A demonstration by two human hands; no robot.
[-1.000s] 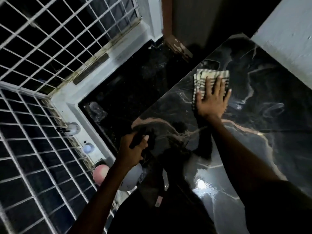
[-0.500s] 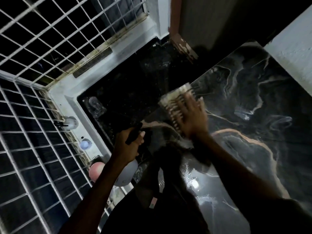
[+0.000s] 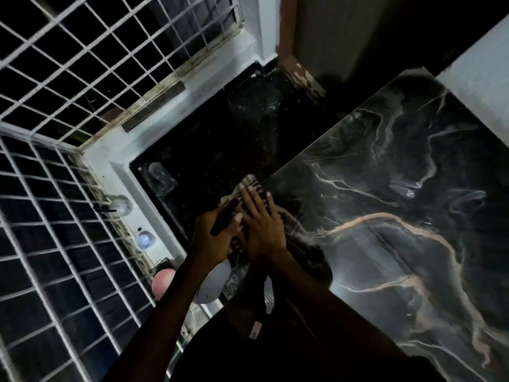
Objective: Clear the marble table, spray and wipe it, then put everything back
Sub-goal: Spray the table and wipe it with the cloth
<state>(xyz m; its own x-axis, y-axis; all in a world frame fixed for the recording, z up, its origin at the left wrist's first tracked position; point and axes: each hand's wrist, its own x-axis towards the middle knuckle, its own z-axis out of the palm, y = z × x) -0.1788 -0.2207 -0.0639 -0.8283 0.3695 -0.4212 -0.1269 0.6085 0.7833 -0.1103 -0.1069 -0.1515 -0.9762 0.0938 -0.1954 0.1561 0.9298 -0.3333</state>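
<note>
Marble table (image 3: 399, 216) edge, cloth (image 3: 249, 186) under flat right hand (image 3: 261, 230), left hand (image 3: 212, 238) beside

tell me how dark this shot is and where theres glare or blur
Head view: very dim, the floor nearly black; soft glare sheens on the marble table near its front edge; the window grille bows from wide-angle distortion and smears at lower left; the right hand and striped cloth are slightly soft.

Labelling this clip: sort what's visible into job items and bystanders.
Job: marble table; striped cloth under right hand; spray bottle in left hand.
Bystanders: pink ball; window grille; clear plastic item on floor.
</note>
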